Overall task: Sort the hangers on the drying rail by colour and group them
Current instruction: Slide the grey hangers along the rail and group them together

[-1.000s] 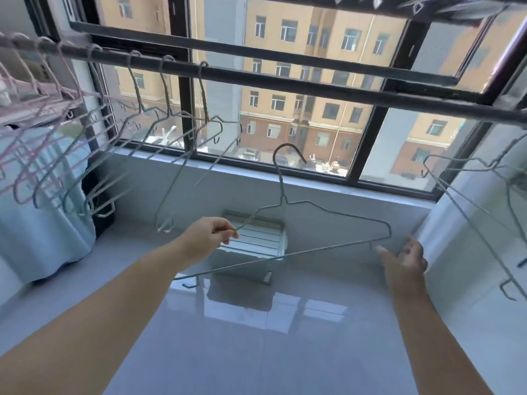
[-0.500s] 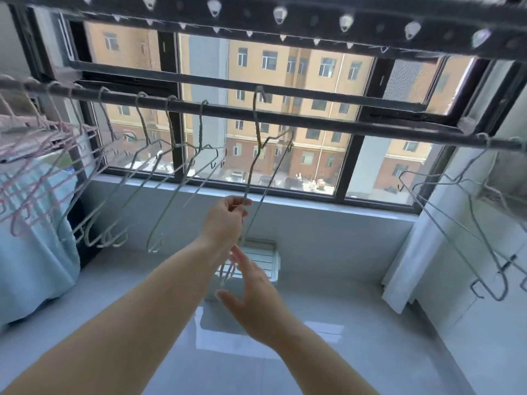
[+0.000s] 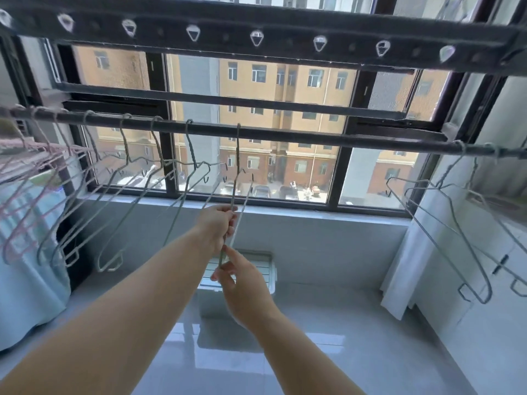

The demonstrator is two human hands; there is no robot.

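Observation:
A grey wire hanger [image 3: 237,178] hangs by its hook on the dark drying rail [image 3: 299,136], seen edge-on. My left hand [image 3: 218,223] grips its wire partway down. Below it, my right hand [image 3: 242,283] pinches the hanger's lower end between thumb and fingers. Several more grey hangers [image 3: 137,195] hang to the left on the same rail. Pink hangers [image 3: 20,201] are bunched at the far left. Another group of grey hangers [image 3: 456,232] hangs at the right end of the rail.
A second, perforated bar [image 3: 256,27] runs overhead, nearer to me. The window [image 3: 285,155] and its sill lie behind the rail. A light blue cloth [image 3: 25,275] hangs at the left. A white curtain [image 3: 410,252] stands at the right. A small white stool [image 3: 251,269] sits below on the glossy floor.
The grey hanger went from being held flat between both hands up onto the rail. My right hand came in from the right and took the hanger's lower end. The view tilted upward.

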